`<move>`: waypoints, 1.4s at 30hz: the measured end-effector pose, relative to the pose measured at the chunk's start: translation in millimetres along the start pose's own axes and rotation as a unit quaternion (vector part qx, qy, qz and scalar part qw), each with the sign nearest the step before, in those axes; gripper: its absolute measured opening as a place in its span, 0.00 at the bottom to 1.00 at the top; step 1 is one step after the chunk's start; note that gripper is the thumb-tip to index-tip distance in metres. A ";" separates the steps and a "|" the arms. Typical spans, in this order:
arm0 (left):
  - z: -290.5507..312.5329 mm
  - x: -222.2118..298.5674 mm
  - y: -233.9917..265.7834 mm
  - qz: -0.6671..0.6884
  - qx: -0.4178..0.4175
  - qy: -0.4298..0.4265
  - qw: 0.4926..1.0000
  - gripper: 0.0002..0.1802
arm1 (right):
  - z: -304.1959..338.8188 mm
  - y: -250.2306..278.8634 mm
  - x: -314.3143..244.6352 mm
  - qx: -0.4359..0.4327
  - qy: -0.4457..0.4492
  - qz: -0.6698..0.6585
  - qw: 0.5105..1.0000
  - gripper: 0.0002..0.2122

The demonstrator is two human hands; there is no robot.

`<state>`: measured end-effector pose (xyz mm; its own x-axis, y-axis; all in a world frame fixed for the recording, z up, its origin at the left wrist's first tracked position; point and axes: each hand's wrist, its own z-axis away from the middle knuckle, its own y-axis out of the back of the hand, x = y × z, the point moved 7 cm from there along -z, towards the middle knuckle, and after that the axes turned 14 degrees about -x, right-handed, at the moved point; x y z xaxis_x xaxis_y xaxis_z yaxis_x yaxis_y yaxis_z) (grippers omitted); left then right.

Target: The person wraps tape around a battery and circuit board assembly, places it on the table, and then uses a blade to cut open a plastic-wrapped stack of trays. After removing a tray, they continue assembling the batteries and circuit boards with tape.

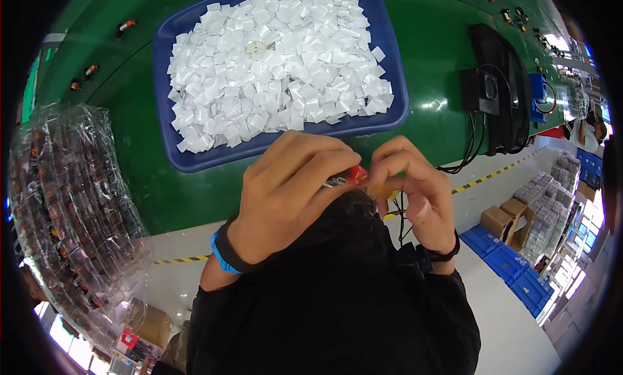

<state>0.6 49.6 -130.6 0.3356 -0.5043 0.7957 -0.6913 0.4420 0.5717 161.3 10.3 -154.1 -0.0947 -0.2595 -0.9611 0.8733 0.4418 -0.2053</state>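
Note:
My left hand [282, 190] is closed in a pinch in front of my chest. Between its thumb and fingers is a small red-and-silver part [355, 176], mostly covered by the fingertips. Close on its right, my right hand [418, 193] has its fingers curled in, with a bit of something yellowish [391, 192] showing among them; its kind is not clear. Just beyond both hands lies a blue tray [285, 139], heaped with small white square pieces [272, 70].
The tray stands on a green table [139, 200]. Clear plastic wrap covers stacked dark packs [71, 206] at the left. A black box with cables [481, 89] sits at the right edge. Small red-and-black parts [126, 26] lie toward the far left. Blue crates [506, 265] stand on the floor.

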 end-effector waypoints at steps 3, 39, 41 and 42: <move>0.4 -5.5 0.7 0.046 0.008 0.008 0.999 0.20 | -0.3 -2.3 -2.2 -0.007 -0.015 -0.023 1.000 0.10; 0.9 12.3 -9.5 -0.122 0.055 -0.105 0.985 0.23 | -6.0 6.4 16.2 0.062 -0.011 0.041 0.997 0.04; 1.3 9.6 -9.0 -0.092 0.066 -0.096 0.989 0.22 | -5.2 7.3 11.2 0.054 -0.002 0.040 0.998 0.04; 1.7 7.3 -7.5 -0.062 0.077 -0.086 0.991 0.21 | -4.7 7.2 7.2 0.044 0.006 0.039 0.998 0.04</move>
<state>7.2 41.3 -129.4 0.3184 -0.6728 0.6678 -0.7456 0.2572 0.6147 164.6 15.6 -163.3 -0.0303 -0.2159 -0.9759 0.9171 0.3823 -0.1131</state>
